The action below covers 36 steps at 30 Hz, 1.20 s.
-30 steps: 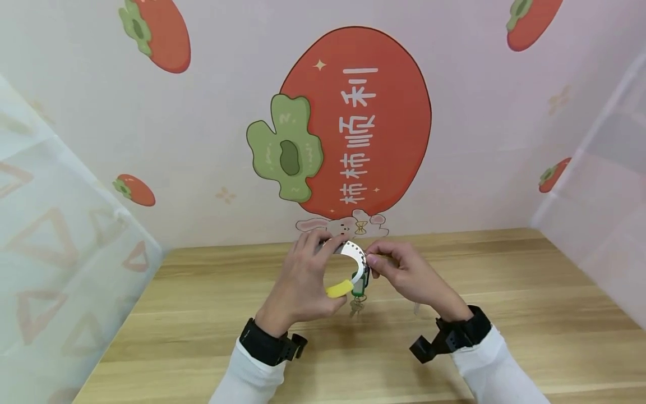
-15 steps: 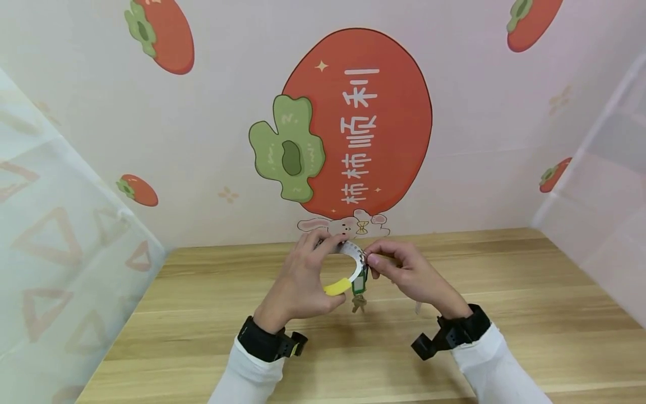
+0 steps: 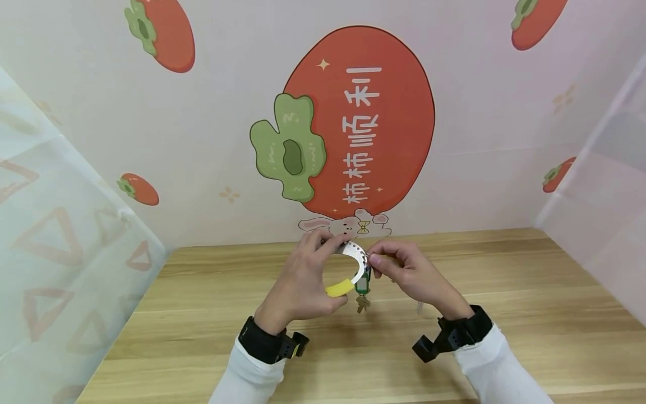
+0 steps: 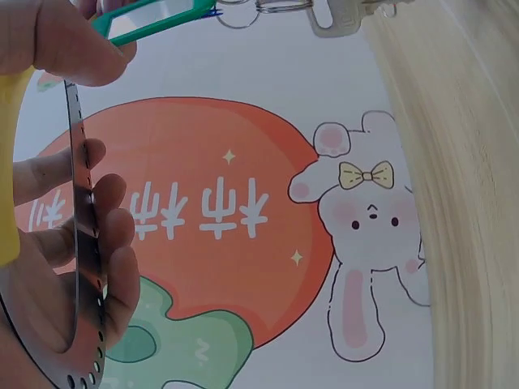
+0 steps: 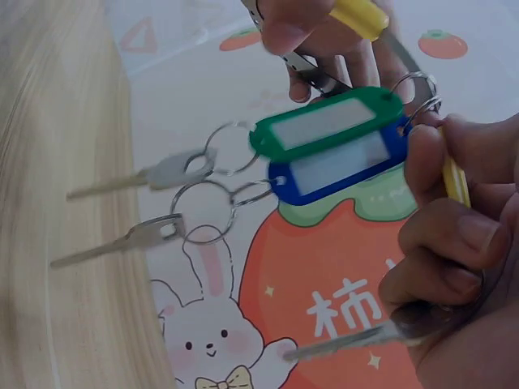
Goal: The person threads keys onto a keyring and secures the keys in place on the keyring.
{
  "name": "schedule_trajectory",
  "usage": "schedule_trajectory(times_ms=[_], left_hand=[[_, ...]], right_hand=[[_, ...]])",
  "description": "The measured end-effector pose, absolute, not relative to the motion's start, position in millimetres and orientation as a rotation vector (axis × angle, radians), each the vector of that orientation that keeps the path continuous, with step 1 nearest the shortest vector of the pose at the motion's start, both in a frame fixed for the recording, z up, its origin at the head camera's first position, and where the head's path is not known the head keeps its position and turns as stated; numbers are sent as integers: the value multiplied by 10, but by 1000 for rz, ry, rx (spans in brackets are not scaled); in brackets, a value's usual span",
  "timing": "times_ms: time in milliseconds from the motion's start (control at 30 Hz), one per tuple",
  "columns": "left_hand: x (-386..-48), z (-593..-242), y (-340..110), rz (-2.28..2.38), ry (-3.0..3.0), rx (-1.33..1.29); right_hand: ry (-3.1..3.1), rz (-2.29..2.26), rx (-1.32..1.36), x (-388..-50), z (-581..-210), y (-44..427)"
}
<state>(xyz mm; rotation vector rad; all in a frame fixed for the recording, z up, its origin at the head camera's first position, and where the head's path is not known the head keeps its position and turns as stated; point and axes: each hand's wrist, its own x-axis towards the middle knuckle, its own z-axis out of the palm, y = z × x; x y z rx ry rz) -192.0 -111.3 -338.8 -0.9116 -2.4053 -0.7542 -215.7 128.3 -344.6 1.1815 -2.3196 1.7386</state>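
My left hand [image 3: 303, 275] holds a flat, curved metal ring [image 3: 361, 262] with small holes along its edge and a yellow grip [image 3: 340, 288]. Fingers lie on its top, the thumb by the yellow part. At the ring's right side, my right hand [image 3: 411, 272] pinches with thumb and index finger beside small wire rings [image 5: 426, 97]. A green key tag [image 5: 324, 126] and a blue key tag [image 5: 340, 168] hang there, each with a key [image 5: 174, 170] on a wire ring. Another key [image 5: 345, 340] sticks out from my right hand's lower fingers, along with a yellow piece [image 5: 456, 180], partly hidden.
The wooden table [image 3: 202, 336] lies under both hands. Behind it stands a pale backdrop [image 3: 217, 112] printed with persimmons and a rabbit. Pale side panels [image 3: 65, 241] flank the table. Each wrist wears a black camera strap [image 3: 267, 342].
The hanging key tags and keys have swung slightly to the right. Both hands stay almost in place, still holding the metal ring and pinching beside the wire rings.
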Motion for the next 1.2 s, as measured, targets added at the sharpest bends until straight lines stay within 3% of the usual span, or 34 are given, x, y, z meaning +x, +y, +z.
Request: schedule_trajectory(times_ms=[500, 1200], left_hand=[[-1895, -3405, -1098, -428, -2425, -834], [-1909, -3365, -1144, -858, -2437, -933]], right_hand=[[-2493, 1608, 1004, -2137, -3438, 1213], [-2353, 1750, 1141, -2154, -3451, 1293]])
